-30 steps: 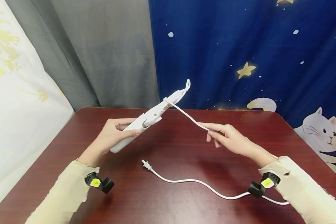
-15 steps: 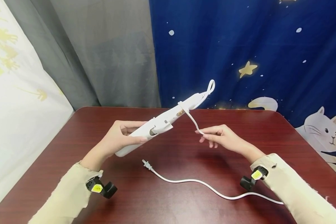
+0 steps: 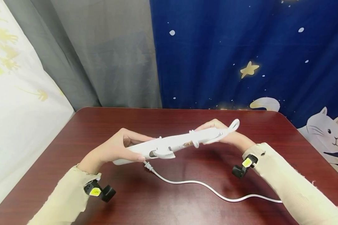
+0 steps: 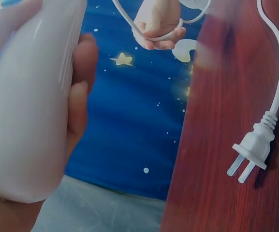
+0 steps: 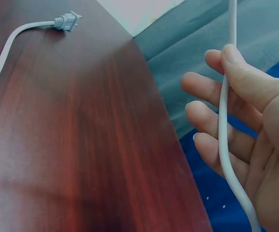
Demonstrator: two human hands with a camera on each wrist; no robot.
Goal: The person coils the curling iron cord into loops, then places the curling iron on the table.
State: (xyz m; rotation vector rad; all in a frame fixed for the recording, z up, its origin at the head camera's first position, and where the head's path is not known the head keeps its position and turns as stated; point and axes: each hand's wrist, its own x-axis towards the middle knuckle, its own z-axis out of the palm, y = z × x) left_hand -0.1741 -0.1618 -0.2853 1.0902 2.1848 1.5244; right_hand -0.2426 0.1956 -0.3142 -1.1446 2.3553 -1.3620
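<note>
My left hand (image 3: 115,150) grips a long white hair straightener (image 3: 146,148) near its left end, holding it above the table. The straightener lies nearly level, its cord end tilted slightly up to the right. In the left wrist view its smooth rounded body (image 4: 28,106) fills the left side. A turn of white power cord (image 3: 195,142) crosses the body near the right end, and a small loop (image 3: 235,125) sticks out past it. Behind that end is my right hand (image 3: 238,139), partly hidden. The right wrist view shows its thumb and forefinger pinching the cord (image 5: 223,111).
The cord's loose length (image 3: 197,182) curves over the dark red-brown table (image 3: 157,206) towards the right forearm. Its two-pin plug (image 3: 148,166) lies just below the left thumb. A grey curtain (image 3: 118,62) and a blue starry curtain (image 3: 208,62) hang behind the table.
The straightener has swung down from a steep tilt to nearly level. My right hand has gone from in front of it to behind its cord end, bringing the cord round.
</note>
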